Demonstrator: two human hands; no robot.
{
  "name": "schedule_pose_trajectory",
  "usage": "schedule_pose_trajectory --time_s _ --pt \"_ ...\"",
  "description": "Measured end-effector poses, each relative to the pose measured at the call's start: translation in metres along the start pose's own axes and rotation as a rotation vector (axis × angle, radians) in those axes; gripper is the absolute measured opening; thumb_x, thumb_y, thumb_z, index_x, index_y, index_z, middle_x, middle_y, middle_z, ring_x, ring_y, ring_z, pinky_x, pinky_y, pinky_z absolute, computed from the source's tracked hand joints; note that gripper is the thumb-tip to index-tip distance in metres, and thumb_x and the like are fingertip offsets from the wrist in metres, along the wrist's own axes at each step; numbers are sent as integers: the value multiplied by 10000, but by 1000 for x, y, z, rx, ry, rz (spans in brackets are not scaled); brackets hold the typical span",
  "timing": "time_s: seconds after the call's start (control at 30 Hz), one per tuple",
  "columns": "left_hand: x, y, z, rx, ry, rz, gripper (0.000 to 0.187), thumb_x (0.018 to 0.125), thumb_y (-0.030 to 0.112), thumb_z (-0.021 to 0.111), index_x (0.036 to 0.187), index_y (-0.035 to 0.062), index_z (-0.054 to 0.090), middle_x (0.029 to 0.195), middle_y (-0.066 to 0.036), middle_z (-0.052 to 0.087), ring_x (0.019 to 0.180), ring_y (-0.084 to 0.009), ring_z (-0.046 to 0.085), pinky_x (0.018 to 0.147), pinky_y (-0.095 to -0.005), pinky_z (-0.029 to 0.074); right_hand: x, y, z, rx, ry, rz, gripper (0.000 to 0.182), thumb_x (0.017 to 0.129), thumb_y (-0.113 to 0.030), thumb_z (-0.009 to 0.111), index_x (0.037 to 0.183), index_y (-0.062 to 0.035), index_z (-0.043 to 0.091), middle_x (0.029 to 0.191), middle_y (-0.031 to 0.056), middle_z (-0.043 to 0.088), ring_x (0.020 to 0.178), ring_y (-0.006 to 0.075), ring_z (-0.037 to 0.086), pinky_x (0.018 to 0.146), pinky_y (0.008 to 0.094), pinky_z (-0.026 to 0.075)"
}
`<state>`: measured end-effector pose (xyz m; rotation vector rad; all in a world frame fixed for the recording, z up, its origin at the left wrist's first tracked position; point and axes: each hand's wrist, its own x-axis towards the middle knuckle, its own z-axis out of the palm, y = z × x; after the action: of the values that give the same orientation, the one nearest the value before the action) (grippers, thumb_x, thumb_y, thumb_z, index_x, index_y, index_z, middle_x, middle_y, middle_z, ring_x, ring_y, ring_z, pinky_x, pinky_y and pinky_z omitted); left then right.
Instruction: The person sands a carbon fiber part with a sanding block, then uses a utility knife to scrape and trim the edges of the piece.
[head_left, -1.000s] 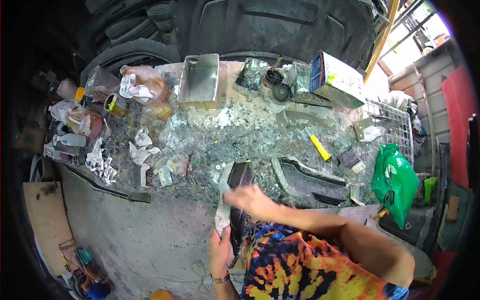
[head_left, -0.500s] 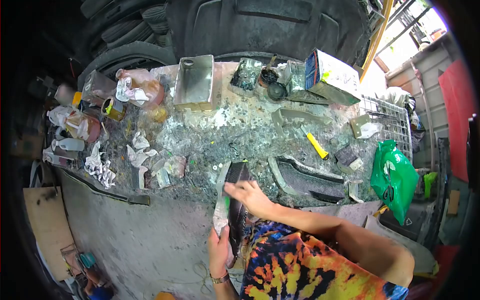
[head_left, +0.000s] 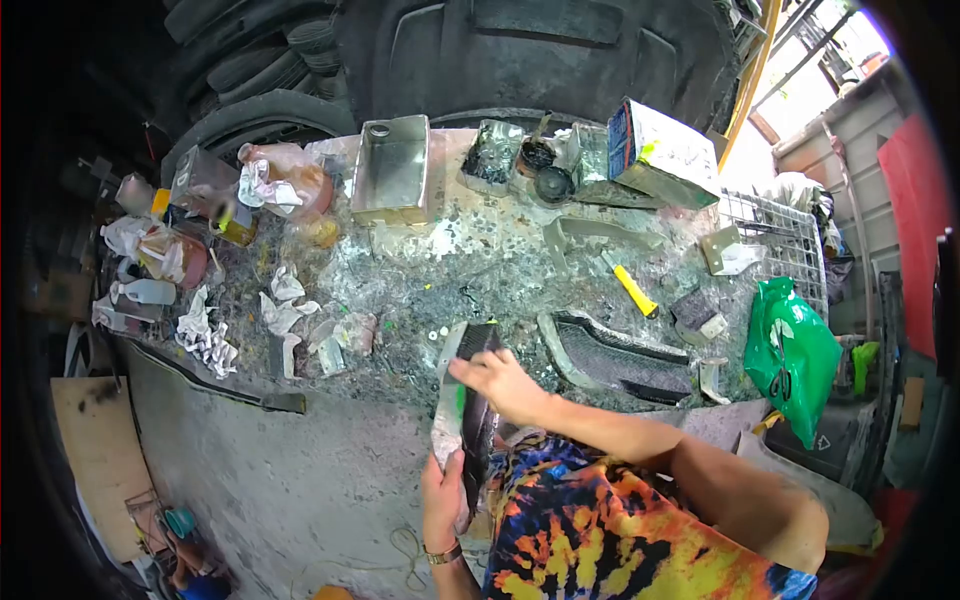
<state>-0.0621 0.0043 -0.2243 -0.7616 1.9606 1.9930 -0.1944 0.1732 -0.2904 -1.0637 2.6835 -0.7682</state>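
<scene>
A long curved piece (head_left: 480, 430) of black woven material with a pale grey edge slants over the front edge of the workbench. A green patch marks its grey strip. At the lower end, my left hand (head_left: 442, 500) is closed around the grey edge, thumb on top. My right hand (head_left: 505, 388) lies across the upper part, fingers curled and pressed together at the grey strip. Whatever those fingers may pinch is hidden. To the right lies a similar grey mould with black weave (head_left: 625, 360) inside.
The stained workbench (head_left: 400, 280) carries a metal tray (head_left: 392, 175), a yellow-handled tool (head_left: 635, 290), crumpled paper (head_left: 207, 335) and plastic jugs (head_left: 285, 180). A green bag (head_left: 795, 355) with black-handled scissors (head_left: 780, 380) hangs at the right edge. Concrete floor (head_left: 300, 480) lies below.
My right hand stays near the same spot on the strip, with its fingers slightly shifted. The piece has turned a little, showing more of the green patch. The view has shifted slightly.
</scene>
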Motion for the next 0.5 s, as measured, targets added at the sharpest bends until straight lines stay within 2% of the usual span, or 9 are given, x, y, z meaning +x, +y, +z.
schedule_pose_trajectory --time_s 0.03,0.07,0.13,0.17,0.2,0.23,0.3,0.4,0.5 --pt "-2 5 -2 9 -2 9 266 987 151 567 1181 -30 588 1039 -67 667 931 -127 566 837 -298 457 9 -1 -17 170 111 53 543 825 1 545 1363 -72 549 1271 112 612 1119 265 560 935 390 402" --pt "-4 9 -1 33 -16 7 235 986 141 572 1156 -19 602 996 -24 641 889 -98 537 790 -274 448 13 -5 -37 285 150 124 500 832 13 518 1327 -36 563 1271 137 630 1114 277 554 917 384 408" --pt "-13 7 1 63 -24 4 205 986 130 577 1132 -8 617 954 19 614 847 -68 508 744 -250 439 10 1 -56 486 335 152 474 866 15 504 1331 -56 566 1245 161 631 1098 309 556 913 409 427" --pt "-18 5 0 113 20 22 189 983 137 583 1102 -5 621 913 29 600 808 -63 486 705 -252 422 3 -2 -71 683 322 291 406 930 -33 504 1330 -70 566 1192 114 656 1029 273 575 902 386 450" --pt "-20 5 1 162 69 44 175 981 143 589 1071 -2 625 871 40 585 769 -58 463 666 -253 405 -7 4 -67 1037 307 488 343 979 -95 524 1318 -59 561 1117 57 647 956 190 569 887 331 454" --pt "-20 6 4 166 112 127 160 976 150 597 1040 7 632 827 54 568 739 -46 441 625 -250 374 -15 11 -65 1148 377 499 322 975 -113 563 1290 -43 568 1068 17 616 924 114 542 841 282 454" --pt "-17 17 12 -20 202 107 183 983 179 606 1066 19 634 906 35 592 809 -53 473 686 -249 405 -39 7 -72 1756 417 774 390 952 -100 592 1331 -58 510 1123 54 648 1029 159 597 873 326 481" --pt "7 -9 22 -408 402 118 216 973 192 634 1087 8 642 957 5 617 855 -85 524 754 -274 437 -82 9 -58 2103 145 770 326 961 -81 565 1282 -73 511 1179 92 652 1035 186 635 874 350 512" --pt "35 5 42 -787 377 141 310 964 198 647 1225 47 578 1110 -25 631 982 -144 592 849 -321 480 -100 -7 -46 2251 -170 816 250 967 -72 558 1215 -95 530 1179 79 650 985 188 649 860 349 522"
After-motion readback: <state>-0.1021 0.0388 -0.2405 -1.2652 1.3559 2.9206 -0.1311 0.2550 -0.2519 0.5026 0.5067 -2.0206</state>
